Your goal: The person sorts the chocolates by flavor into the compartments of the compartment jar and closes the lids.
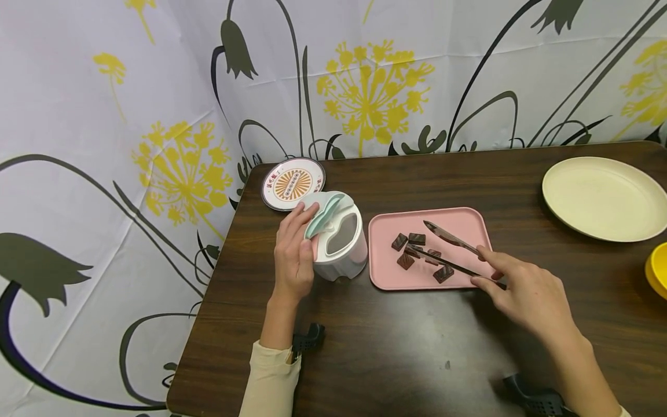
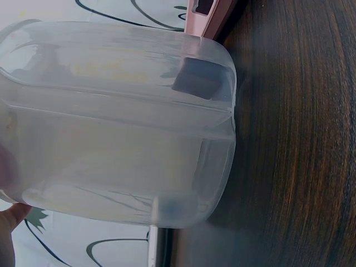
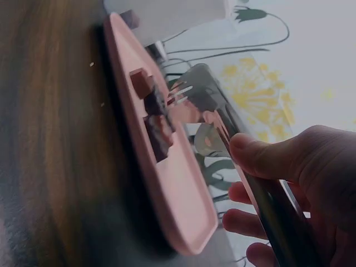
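My left hand (image 1: 294,252) grips the side of a white, translucent lidded container (image 1: 346,258), whose teal flap (image 1: 325,214) is tipped up beside an opening in the lid. In the left wrist view, a dark patch shows through the wall of the container (image 2: 122,128); whether it lies inside I cannot tell. My right hand (image 1: 531,292) holds metal tongs (image 1: 450,266) over a pink tray (image 1: 385,278), their arms spread apart. Several dark brown chocolate-like pieces (image 1: 405,261) lie on the tray near the lower tong arm. The tongs (image 3: 222,114) reach toward these pieces in the right wrist view.
Behind the container, a white plate (image 1: 270,194) with an orange sunburst print lies on the brown table (image 1: 391,347). A cream oval plate (image 1: 604,197) stands at the far right, with a yellow bowl (image 1: 659,269) partly in view. A flowered cloth (image 1: 375,29) hangs behind.
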A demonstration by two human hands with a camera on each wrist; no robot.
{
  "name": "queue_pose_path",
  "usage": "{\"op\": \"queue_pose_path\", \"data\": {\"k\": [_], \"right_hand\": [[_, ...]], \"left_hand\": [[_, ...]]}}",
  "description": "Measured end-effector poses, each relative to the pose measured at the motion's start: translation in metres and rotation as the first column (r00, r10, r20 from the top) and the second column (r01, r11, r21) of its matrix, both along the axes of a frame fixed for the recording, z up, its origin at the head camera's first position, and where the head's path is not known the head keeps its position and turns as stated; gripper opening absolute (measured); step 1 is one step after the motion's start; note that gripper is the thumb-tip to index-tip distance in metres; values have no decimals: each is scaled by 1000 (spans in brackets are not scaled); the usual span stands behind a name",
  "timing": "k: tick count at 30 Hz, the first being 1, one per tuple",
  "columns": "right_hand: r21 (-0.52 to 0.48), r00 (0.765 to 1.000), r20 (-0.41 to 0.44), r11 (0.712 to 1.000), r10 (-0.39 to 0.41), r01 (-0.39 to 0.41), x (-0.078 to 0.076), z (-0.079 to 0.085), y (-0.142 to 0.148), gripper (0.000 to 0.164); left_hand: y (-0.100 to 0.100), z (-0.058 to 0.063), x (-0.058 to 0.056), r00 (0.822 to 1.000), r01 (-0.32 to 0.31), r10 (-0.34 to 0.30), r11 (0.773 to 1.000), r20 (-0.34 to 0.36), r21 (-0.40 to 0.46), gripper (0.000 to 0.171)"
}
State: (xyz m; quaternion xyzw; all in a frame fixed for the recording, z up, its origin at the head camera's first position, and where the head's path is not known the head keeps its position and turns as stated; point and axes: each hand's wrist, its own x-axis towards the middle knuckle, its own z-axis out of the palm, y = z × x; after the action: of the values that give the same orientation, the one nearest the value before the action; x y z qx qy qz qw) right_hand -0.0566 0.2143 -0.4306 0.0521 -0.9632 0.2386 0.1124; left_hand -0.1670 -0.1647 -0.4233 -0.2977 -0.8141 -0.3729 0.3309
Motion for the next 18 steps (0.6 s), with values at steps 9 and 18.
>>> {"op": "queue_pose_path", "data": {"k": [9,18], "right_hand": [[1,999,48,1000,-11,11,-2,-14,3,54],[-17,997,72,999,-30,31,-3,-17,2,49]], "left_hand": [[0,0,0,1000,-5,5,1000,3,-4,58],[0,0,0,1000,-6,6,1000,1,-2,58]]}}
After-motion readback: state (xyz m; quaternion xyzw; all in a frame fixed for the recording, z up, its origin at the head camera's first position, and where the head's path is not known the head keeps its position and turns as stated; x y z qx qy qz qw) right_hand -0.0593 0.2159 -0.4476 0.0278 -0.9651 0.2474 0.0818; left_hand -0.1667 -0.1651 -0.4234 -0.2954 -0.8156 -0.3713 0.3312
